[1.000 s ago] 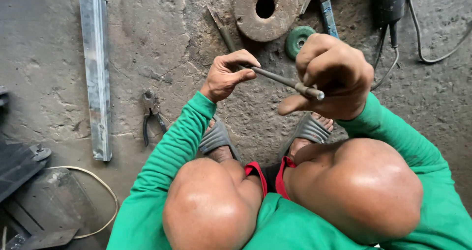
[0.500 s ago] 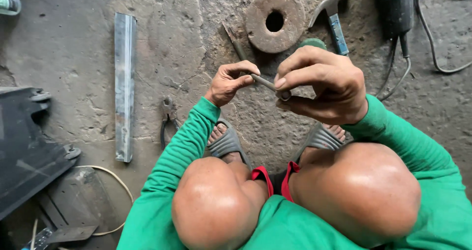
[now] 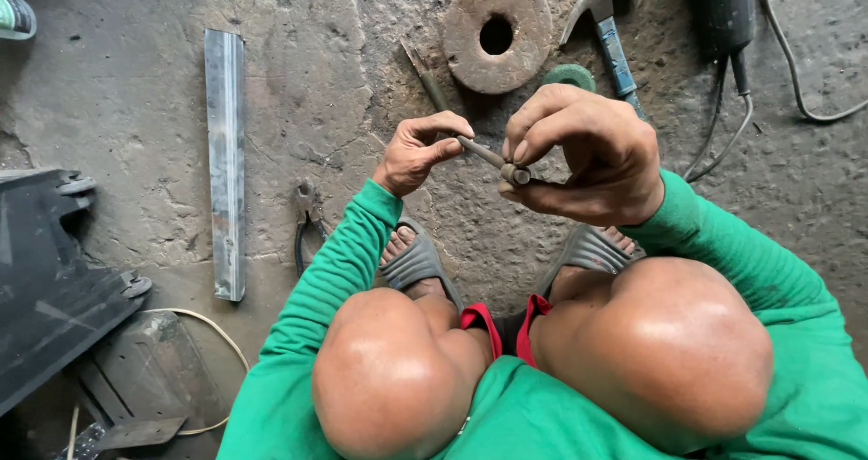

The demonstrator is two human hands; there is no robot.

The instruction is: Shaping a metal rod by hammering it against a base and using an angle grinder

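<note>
The floor (image 3: 127, 107) is rough grey concrete, stained and cracked, and the person squats on it in green sleeves and grey sandals. A black panel (image 3: 45, 288) lies at the left edge, cut off by the frame. A long steel bar (image 3: 226, 153) lies flat nearby. The right hand (image 3: 588, 157) pinches a small nut (image 3: 515, 174) on a thin metal rod (image 3: 479, 150); the left hand (image 3: 418, 151) clamps the rod's far end. The rod's right tip is hidden inside the fingers.
</note>
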